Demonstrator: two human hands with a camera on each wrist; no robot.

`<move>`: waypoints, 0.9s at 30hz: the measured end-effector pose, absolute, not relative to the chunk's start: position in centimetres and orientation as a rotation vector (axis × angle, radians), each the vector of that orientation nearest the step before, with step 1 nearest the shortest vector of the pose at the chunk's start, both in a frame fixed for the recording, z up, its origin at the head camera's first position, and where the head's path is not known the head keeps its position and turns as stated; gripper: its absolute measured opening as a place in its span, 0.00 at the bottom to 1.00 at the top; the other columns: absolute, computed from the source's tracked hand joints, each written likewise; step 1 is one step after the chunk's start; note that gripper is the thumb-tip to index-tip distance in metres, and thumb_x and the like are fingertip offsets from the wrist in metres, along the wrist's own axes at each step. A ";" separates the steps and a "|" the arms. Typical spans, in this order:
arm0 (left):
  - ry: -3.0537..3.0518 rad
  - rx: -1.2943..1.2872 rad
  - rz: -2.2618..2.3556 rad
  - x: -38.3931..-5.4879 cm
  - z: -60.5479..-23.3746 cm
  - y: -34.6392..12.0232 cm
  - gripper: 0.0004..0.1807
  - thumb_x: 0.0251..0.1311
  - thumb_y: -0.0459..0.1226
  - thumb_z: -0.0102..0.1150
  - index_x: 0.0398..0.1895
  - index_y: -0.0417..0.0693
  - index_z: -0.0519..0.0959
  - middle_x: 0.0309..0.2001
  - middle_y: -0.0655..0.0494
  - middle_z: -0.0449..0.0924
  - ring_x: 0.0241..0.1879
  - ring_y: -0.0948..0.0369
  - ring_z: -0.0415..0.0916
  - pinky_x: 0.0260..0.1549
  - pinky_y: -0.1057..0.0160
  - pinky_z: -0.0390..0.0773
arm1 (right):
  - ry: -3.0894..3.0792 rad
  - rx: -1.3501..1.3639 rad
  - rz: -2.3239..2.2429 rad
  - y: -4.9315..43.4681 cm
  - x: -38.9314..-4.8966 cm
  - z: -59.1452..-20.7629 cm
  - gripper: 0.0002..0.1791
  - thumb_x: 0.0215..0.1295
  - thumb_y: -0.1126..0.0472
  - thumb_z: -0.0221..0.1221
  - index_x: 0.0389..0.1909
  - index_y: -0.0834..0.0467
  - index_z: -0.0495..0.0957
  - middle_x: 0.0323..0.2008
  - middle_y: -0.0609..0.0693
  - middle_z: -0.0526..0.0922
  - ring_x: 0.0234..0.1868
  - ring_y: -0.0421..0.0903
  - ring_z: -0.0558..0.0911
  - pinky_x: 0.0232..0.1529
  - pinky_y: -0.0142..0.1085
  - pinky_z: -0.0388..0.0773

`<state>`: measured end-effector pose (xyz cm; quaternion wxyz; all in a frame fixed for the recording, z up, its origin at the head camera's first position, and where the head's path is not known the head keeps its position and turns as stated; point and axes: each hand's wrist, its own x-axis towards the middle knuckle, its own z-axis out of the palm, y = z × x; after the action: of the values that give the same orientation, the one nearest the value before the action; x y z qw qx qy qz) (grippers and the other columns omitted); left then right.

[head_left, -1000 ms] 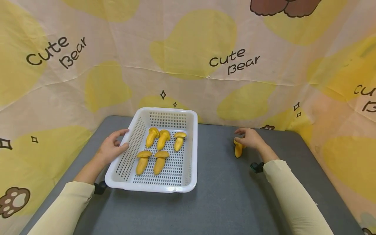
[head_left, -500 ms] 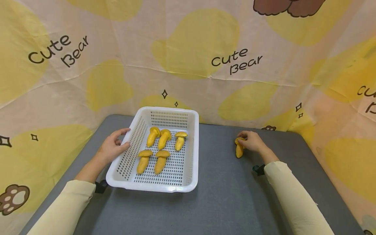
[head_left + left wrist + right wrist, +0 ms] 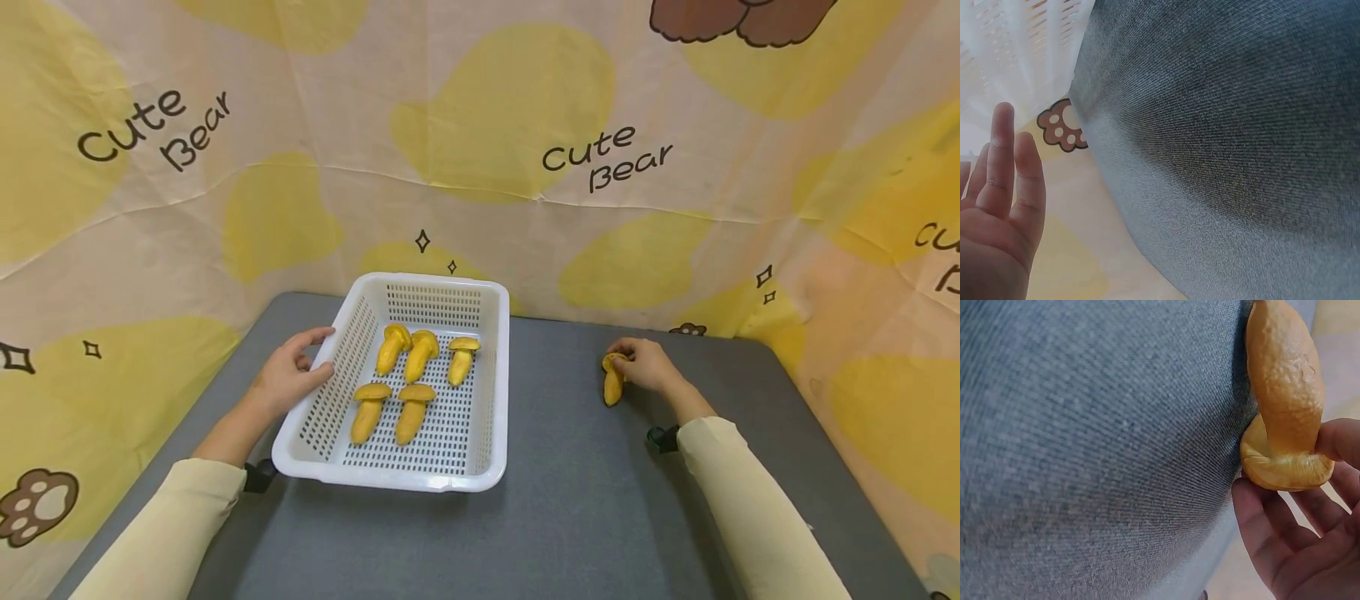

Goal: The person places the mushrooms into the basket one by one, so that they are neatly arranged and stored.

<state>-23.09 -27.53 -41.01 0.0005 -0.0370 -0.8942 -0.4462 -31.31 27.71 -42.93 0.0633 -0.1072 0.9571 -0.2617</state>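
A yellow mushroom [image 3: 612,390] lies on the grey table at the right, its stem toward the person. My right hand [image 3: 647,364] pinches it at the cap. In the right wrist view the thumb touches where the stem [image 3: 1288,381] meets the cap [image 3: 1288,469], and the fingers reach round the cap's far side. At the left, my left hand [image 3: 288,375] is at the left rim of a white perforated plastic basket [image 3: 499,400], fingertips and thumb by the edge. The left wrist view shows its fingers [image 3: 1002,156] fairly straight beside the basket wall [image 3: 1029,50].
Several yellow mushrooms [image 3: 367,412] lie inside the basket in two rows. The grey table [image 3: 547,500] runs back to a printed cloth [image 3: 480,150], which hangs behind and along both sides.
The right hand has lowered slightly, and its fingers have settled round the mushroom's cap. The left hand and the basket have stayed put; the head view has shifted a little.
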 end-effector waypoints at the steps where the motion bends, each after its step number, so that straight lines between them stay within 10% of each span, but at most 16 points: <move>1: -2.807 -0.117 -1.403 -23.1 -41.0 -27.5 0.34 0.62 0.34 0.53 0.72 0.45 0.58 0.59 0.34 0.68 0.28 0.55 0.84 0.21 0.58 0.85 | 2.890 -0.325 -0.790 27.7 -31.3 -42.9 0.15 0.71 0.60 0.51 0.53 0.61 0.78 0.52 0.65 0.78 0.49 0.60 0.78 0.38 0.44 0.80; 27: -2.776 -0.174 -1.403 -23.1 -41.2 -27.7 0.34 0.61 0.34 0.54 0.71 0.43 0.59 0.64 0.35 0.64 0.27 0.56 0.83 0.20 0.63 0.83 | 2.934 -0.449 -0.874 25.5 -29.6 -39.8 0.15 0.70 0.58 0.53 0.53 0.57 0.78 0.50 0.59 0.82 0.48 0.57 0.82 0.41 0.45 0.83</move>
<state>-23.06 -27.68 -41.15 0.0131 -0.0559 -0.8910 -0.4503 -29.60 25.51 -39.77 0.0238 -0.1451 0.9479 -0.2826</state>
